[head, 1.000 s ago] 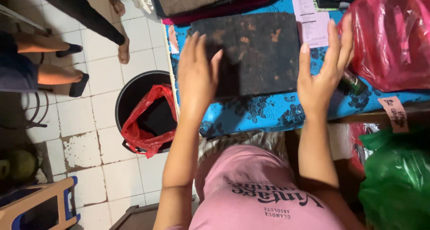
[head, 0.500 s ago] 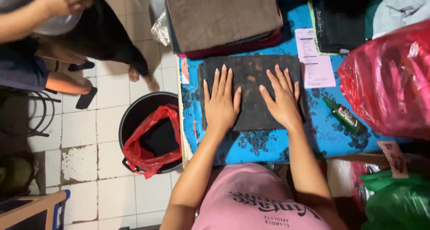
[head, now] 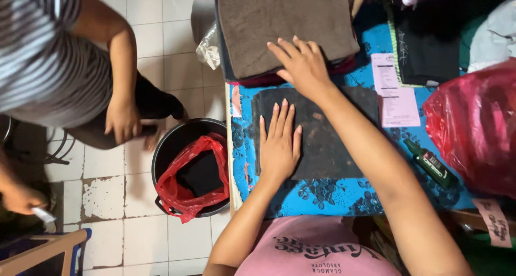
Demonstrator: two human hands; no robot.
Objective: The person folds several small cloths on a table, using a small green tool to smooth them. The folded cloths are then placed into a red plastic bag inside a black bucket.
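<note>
Dark folded cloth [head: 328, 141] lies pinned under the flat, spread left hand [head: 279, 147]; the right hand [head: 303, 66], lifted off it, now reaches ahead, fingers open, apparently touching the brown towel stack [head: 285, 23].

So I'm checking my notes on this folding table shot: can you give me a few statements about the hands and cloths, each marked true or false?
1. The left hand lies flat, fingers spread, on the dark folded cloth. True.
2. The right hand holds the small green bottle. False: it rests on the edge of the brown towel stack; the bottle lies untouched on the blue patterned table cover.
3. The black bucket on the floor holds a red plastic bag. True.
4. The pink paper slip lies under the dark cloth. False: it lies beside it, on the cover.
</note>
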